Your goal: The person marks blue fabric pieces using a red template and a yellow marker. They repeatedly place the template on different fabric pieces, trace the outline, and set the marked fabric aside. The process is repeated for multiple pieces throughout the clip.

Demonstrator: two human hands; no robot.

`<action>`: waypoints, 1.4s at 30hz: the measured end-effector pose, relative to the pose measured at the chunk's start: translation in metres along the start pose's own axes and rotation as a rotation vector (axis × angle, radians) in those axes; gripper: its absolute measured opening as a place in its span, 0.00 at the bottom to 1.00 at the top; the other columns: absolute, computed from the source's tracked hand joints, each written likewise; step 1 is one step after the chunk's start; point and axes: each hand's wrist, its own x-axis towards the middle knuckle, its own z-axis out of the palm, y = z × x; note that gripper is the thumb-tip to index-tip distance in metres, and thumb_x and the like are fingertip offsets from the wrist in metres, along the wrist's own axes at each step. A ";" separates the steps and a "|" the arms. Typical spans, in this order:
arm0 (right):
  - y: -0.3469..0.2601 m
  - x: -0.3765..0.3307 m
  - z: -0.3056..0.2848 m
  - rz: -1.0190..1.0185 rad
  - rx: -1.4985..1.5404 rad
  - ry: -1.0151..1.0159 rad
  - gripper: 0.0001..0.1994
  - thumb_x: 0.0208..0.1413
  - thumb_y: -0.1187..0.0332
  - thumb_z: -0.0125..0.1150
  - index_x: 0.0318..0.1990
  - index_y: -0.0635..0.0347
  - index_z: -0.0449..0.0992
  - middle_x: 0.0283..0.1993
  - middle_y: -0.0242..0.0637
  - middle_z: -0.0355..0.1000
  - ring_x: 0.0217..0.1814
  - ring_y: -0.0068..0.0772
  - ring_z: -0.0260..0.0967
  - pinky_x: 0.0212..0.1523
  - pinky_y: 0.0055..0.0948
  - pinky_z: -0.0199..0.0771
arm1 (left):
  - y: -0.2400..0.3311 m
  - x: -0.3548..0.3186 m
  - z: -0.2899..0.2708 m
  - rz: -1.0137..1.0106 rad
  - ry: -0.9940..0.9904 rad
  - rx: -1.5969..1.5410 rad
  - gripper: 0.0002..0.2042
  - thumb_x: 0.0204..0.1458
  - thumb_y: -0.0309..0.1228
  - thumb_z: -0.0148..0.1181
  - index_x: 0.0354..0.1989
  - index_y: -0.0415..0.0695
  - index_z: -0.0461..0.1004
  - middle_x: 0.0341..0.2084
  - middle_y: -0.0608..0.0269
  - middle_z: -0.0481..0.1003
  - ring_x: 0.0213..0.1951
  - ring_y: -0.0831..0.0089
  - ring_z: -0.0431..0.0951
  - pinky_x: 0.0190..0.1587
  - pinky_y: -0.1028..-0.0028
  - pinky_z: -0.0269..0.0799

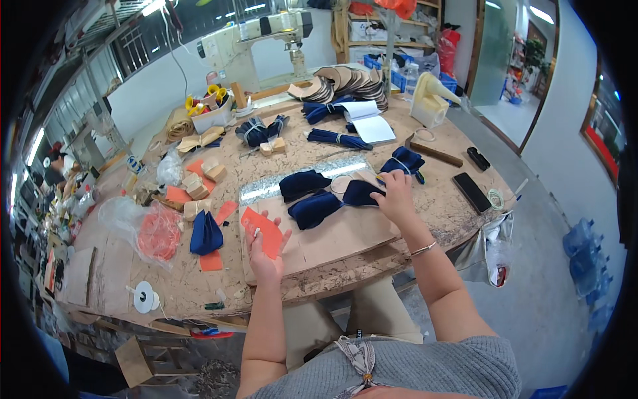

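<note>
My left hand [267, 261] holds a flat orange piece [266, 229] of sheet material over the near left part of the work board, its fingers behind the piece. My right hand [399, 199] is at the right of the board, thumb and fingers apart, over the edge of a dark blue piece [361, 193]. Just beyond its fingertips lies a tied dark blue bundle [403, 159]. Two more dark blue pieces, one [304, 184] farther and one [315, 210] nearer, lie on the board [359, 236]. A folded dark blue piece [207, 234] sits left of my left hand.
An orange slip [211, 262], small tied tan bundles [196, 186] and a plastic bag [158, 233] lie left. A white spool [146, 297] is near the front edge. Toward the right are a hammer [435, 154], a phone [472, 193] and a glue bottle [430, 100]. A sewing machine [259, 50] stands behind.
</note>
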 end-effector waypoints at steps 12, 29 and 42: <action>-0.049 0.019 0.056 -0.571 -0.015 -0.441 0.09 0.46 0.70 0.67 0.37 0.58 0.81 0.43 0.32 0.77 0.50 0.41 0.68 0.54 0.35 0.71 | -0.013 0.007 -0.015 -0.006 -0.053 0.138 0.31 0.64 0.57 0.42 0.65 0.45 0.59 0.59 0.56 0.68 0.54 0.66 0.72 0.51 0.63 0.71; -0.058 0.024 0.064 -0.451 0.317 -0.396 0.08 0.52 0.63 0.66 0.34 0.57 0.81 0.41 0.37 0.77 0.48 0.43 0.72 0.49 0.39 0.73 | -0.010 0.005 -0.010 0.012 0.036 0.137 0.29 0.66 0.51 0.44 0.67 0.42 0.58 0.60 0.56 0.67 0.54 0.69 0.71 0.53 0.65 0.70; -0.066 0.028 0.080 -0.389 0.281 -0.262 0.05 0.52 0.68 0.63 0.34 0.59 0.76 0.39 0.38 0.73 0.46 0.42 0.70 0.45 0.38 0.73 | -0.013 0.009 -0.011 -0.006 0.102 0.061 0.29 0.65 0.52 0.47 0.66 0.44 0.59 0.58 0.57 0.69 0.53 0.68 0.71 0.53 0.64 0.70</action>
